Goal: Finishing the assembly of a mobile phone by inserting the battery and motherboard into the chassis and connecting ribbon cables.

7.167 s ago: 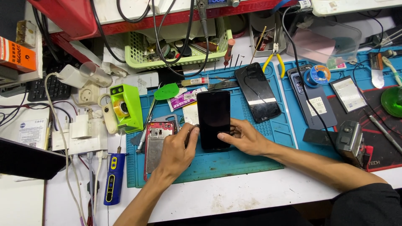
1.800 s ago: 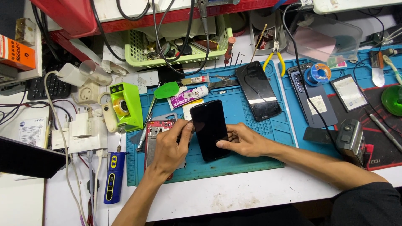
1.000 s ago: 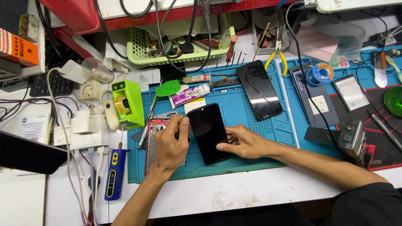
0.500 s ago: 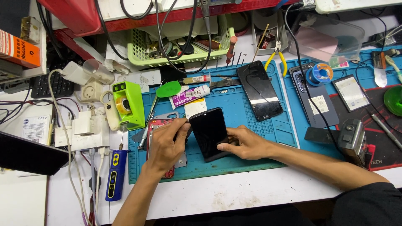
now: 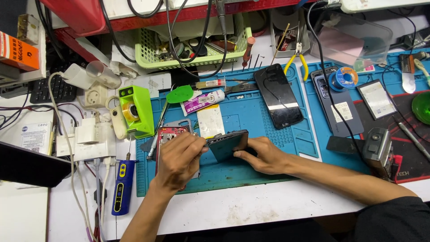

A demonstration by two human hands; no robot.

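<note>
From the head view, both hands meet over the near middle of the blue mat [image 5: 251,116] on the desk [image 5: 251,215]. The left hand [image 5: 179,159] pinches the left edge of a dark phone screen panel [image 5: 228,144], tilted up on edge, while the right hand [image 5: 264,156] grips its right end from below. Just left, under the left hand, lies the opened red phone body [image 5: 169,134]. The step in hand looks like handling the lifted panel; the next move calls for a steady, even grip.
</note>
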